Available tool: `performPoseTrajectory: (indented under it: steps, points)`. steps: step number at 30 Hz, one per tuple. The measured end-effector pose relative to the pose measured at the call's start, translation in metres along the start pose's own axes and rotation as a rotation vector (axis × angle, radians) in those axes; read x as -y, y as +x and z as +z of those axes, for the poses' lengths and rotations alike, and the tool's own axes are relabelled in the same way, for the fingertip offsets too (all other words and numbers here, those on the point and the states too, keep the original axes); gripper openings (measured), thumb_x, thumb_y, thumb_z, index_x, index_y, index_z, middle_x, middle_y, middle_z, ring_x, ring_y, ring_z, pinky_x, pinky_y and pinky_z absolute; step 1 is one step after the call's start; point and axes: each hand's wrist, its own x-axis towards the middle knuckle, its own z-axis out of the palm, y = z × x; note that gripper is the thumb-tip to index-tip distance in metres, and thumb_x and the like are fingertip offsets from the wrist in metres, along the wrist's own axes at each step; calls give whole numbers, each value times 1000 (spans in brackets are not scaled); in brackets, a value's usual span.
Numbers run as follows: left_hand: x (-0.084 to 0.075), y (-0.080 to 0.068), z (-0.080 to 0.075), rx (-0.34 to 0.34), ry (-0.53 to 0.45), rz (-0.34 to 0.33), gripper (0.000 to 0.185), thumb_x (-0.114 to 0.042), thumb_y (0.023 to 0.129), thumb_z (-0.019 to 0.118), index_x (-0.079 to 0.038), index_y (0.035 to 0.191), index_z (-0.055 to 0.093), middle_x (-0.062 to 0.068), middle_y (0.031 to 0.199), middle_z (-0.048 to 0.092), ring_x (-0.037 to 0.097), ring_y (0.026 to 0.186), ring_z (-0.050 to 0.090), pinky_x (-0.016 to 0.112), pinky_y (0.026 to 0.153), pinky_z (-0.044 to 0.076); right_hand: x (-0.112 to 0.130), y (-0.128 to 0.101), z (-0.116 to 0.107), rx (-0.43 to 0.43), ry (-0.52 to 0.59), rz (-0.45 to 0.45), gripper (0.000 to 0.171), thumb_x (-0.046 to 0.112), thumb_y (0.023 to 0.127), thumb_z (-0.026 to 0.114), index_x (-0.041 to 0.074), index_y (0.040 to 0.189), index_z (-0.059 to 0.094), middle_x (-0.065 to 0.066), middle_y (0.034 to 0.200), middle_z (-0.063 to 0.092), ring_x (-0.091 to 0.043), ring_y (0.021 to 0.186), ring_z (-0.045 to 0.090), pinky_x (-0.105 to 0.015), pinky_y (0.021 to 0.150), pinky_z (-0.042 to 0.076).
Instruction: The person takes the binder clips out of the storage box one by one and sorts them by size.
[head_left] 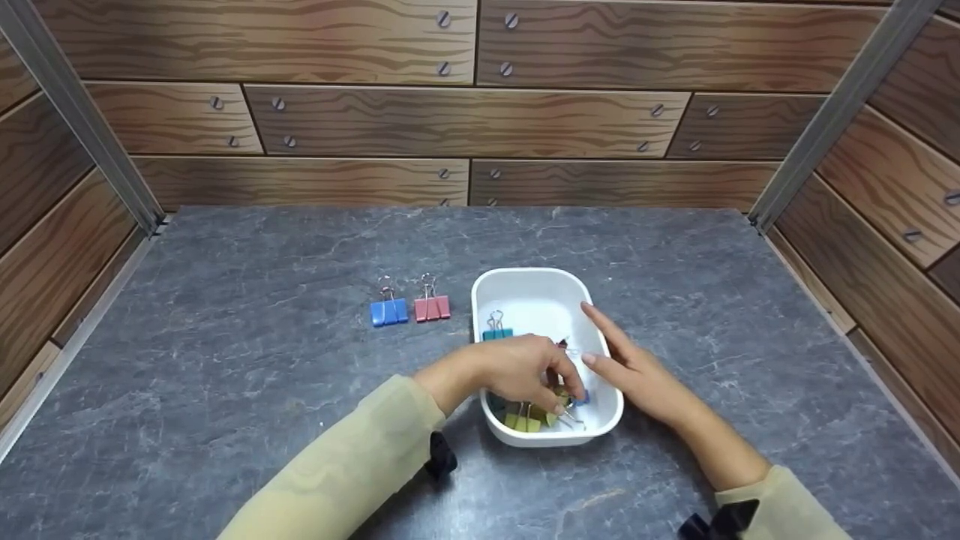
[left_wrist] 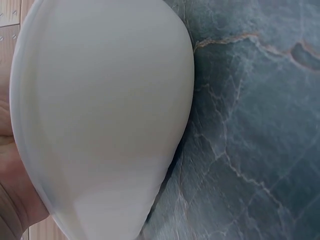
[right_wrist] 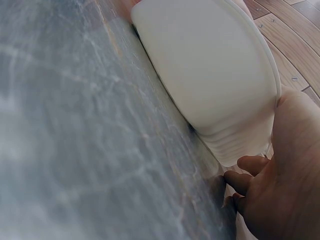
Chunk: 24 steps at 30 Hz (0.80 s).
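A white plastic tray (head_left: 531, 279) with rounded corners holds several binder clips. My left hand (head_left: 525, 369) reaches into it over the left rim. Its fingers are bent down among the clips, next to a yellow binder clip (head_left: 523, 422) and a small blue piece (head_left: 585, 397). Whether a clip is pinched there is hidden. A teal binder clip (head_left: 497, 334) lies behind that hand. My right hand (head_left: 645, 379) touches the tray's right side, thumb and fingers extended. In both wrist views the tray's outer wall (left_wrist: 110, 100) (right_wrist: 205, 65) fills much of the picture.
A blue binder clip (head_left: 389, 312) and a pink binder clip (head_left: 432, 308) stand side by side on the dark marbled table (head_left: 247, 337), left of the tray. Wood-patterned panels (head_left: 360, 120) enclose the back and sides, with metal posts (head_left: 832, 112) at the corners.
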Motion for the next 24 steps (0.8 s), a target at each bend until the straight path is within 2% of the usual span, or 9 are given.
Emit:
performPoseTrajectory:
  steps: [3,6,9,18,24]
  points:
    - [-1,1,1,5,-7,-9,24,-10,95,81,-12,118,80,-6,107,75,3,92,63,15,83,49,0,0,0,0,1,-4,71,29,109,61,32,170,25,-15,171,29,-36,152,36,-47,119,34]
    - [-2,1,1,5,-17,-12,22,-10,95,81,-12,117,80,-5,107,75,4,91,63,16,82,50,0,0,0,-1,5,-8,71,28,109,61,32,170,26,-15,172,27,-37,153,33,-55,119,30]
    - [-2,1,1,-2,-20,-12,21,-10,95,81,-12,116,80,-5,106,76,3,90,63,16,81,50,0,0,0,-3,4,-14,70,28,109,61,31,170,26,-15,172,26,-38,153,33,-56,120,29]
    - [-1,-1,1,-47,-66,7,20,-8,94,80,-9,115,80,-13,91,69,3,86,60,17,80,50,1,-1,0,-4,-6,-2,71,29,109,61,30,170,26,-16,170,31,-34,152,36,-49,119,33]
    - [0,-3,-2,-97,-138,46,19,-7,95,78,-4,114,78,-3,94,74,2,86,61,18,82,51,1,0,0,-8,-8,-11,70,29,109,61,29,170,26,-15,172,28,-37,153,33,-56,120,29]
